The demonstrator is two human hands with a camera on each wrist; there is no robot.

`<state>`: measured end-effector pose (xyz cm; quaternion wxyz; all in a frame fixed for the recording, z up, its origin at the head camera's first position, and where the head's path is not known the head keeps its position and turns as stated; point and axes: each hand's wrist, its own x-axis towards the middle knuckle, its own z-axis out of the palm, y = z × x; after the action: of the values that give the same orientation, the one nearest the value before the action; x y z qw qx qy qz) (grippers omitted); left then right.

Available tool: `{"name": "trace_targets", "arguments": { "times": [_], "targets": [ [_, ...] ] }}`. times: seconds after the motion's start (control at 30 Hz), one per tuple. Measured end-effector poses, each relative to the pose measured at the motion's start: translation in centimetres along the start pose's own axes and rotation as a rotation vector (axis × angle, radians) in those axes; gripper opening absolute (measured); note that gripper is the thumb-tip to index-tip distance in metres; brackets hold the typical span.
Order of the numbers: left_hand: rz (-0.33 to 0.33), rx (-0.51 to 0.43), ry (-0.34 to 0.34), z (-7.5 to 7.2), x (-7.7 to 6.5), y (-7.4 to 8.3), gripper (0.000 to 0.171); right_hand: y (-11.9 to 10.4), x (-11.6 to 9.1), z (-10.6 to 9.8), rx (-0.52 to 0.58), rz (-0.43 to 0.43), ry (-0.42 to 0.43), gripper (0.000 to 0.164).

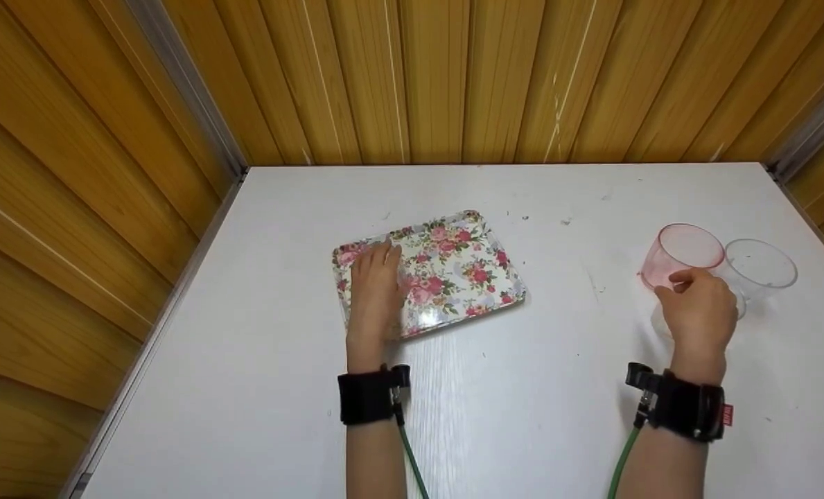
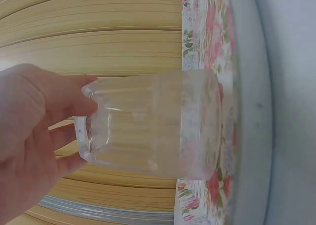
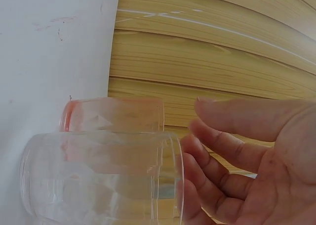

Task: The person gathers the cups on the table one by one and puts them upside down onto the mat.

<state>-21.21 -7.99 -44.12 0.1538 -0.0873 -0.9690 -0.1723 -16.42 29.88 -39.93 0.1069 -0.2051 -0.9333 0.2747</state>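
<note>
Pinched at its upper end by my left hand (image 1: 375,287), a clear cup (image 2: 143,123) stands over the floral tray (image 1: 477,277). The thumb and fingers lie around that end in the left wrist view; from the head view the hand mostly hides the cup. My right hand (image 1: 701,312) is over a clear cup (image 3: 98,185) at the table's right side. Its fingers are loosely bent beside the rim, with the thumb apart from the cup; whether any fingertip touches is unclear. A pink cup (image 1: 682,253) stands just beyond.
Another clear cup (image 1: 761,267) is close beside the pink one, to its right. The white table (image 1: 543,416) is bounded by wood-patterned panels (image 1: 432,83) at the back and left. Green cables (image 1: 623,461) run from both wrist straps.
</note>
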Motion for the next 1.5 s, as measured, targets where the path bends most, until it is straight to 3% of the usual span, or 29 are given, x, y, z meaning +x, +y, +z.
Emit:
{"name": "trace_targets", "arguments": {
  "times": [0.17,0.27,0.57,0.93,1.23,1.5],
  "targets": [
    [-0.024,0.009,0.041,0.2,0.1,-0.2,0.05,-0.1,0.0,0.1,0.006,0.009,0.011,0.032],
    [-0.045,0.021,0.1,0.4,0.1,-0.4,0.048,-0.1,0.0,0.1,0.001,0.021,-0.001,0.033],
    [-0.163,0.001,0.22,0.8,0.3,-0.5,0.04,0.2,0.2,0.2,0.002,0.049,-0.033,0.036],
    [-0.125,-0.009,0.185,0.0,0.1,0.1,0.039,0.5,0.4,0.5,-0.038,0.077,-0.086,0.038],
    [-0.028,-0.038,0.301,-0.8,0.2,0.7,0.034,0.6,0.4,0.4,-0.064,0.094,-0.129,0.035],
    [-0.04,-0.049,0.248,-1.3,0.2,1.1,0.035,0.6,0.4,0.4,-0.101,0.103,-0.183,0.032]
  ]
}}
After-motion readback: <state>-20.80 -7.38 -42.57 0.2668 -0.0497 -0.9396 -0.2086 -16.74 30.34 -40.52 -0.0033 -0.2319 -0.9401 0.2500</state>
